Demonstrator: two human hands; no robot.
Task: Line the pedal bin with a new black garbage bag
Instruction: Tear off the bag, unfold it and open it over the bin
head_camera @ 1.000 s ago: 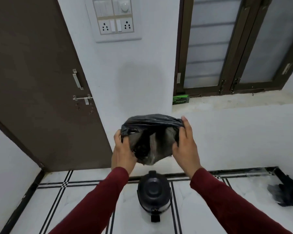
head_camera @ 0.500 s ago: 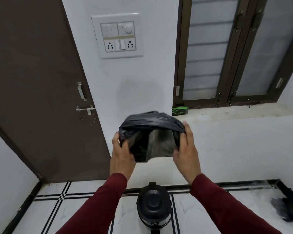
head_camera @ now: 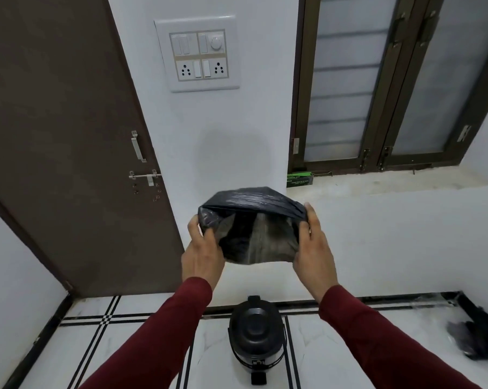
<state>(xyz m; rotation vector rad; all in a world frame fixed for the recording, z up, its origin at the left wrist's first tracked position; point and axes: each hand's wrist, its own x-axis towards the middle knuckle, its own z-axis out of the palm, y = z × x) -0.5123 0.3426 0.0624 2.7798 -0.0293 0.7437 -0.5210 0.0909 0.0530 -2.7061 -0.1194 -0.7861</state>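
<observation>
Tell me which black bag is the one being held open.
The black garbage bag stretched between left hand and right hand; the other black bag lies crumpled on the floor.

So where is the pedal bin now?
The pedal bin stands on the floor at the bottom centre of the head view, lid closed, below the bag and between the two sleeves.

Thin crinkled glossy plastic bag [head_camera: 251, 228], smooth glossy plastic bin [head_camera: 256, 336], polished floor tiles [head_camera: 141, 349]
</observation>
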